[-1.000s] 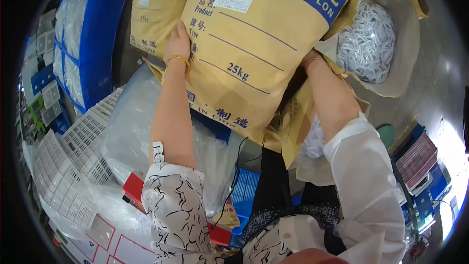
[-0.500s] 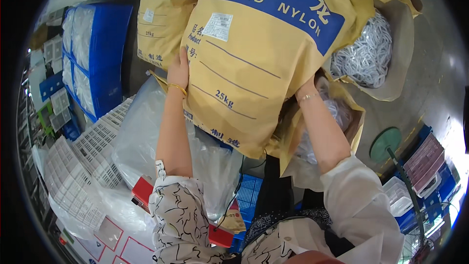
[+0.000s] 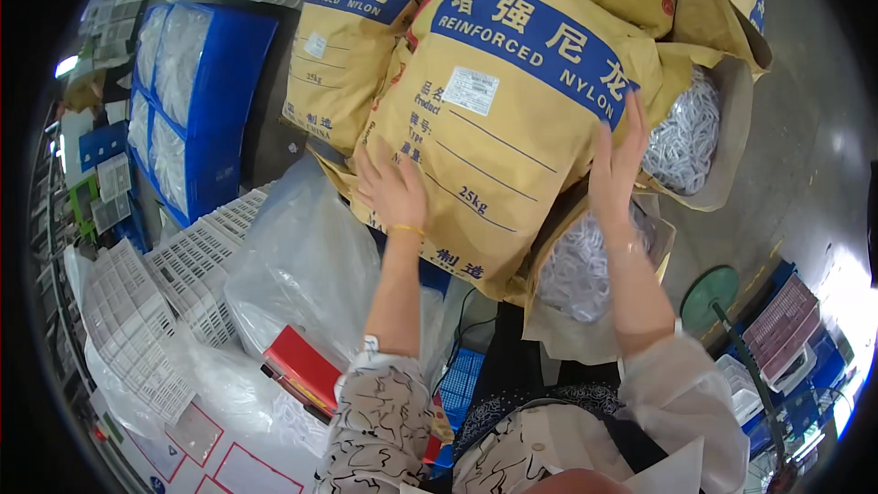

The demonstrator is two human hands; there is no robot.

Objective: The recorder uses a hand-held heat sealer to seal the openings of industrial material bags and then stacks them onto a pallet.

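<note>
We press our left hand (image 3: pixel 391 190) and right hand (image 3: pixel 618 163), fingers spread flat, against the big yellow sack (image 3: pixel 508 119) leaning above the open bag of white parts (image 3: pixel 581 270)

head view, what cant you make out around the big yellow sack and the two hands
- Lower end of the yellow sack: hidden by the left hand and clear plastic bag; what it rests on is unseen.
- Right hand: palm pressed flat to the sack, so any grip is hidden.
- Open sack of white pieces: mostly covered by the yellow sack and right forearm.
- Sacks at the top: cut off by the picture edge.
</note>
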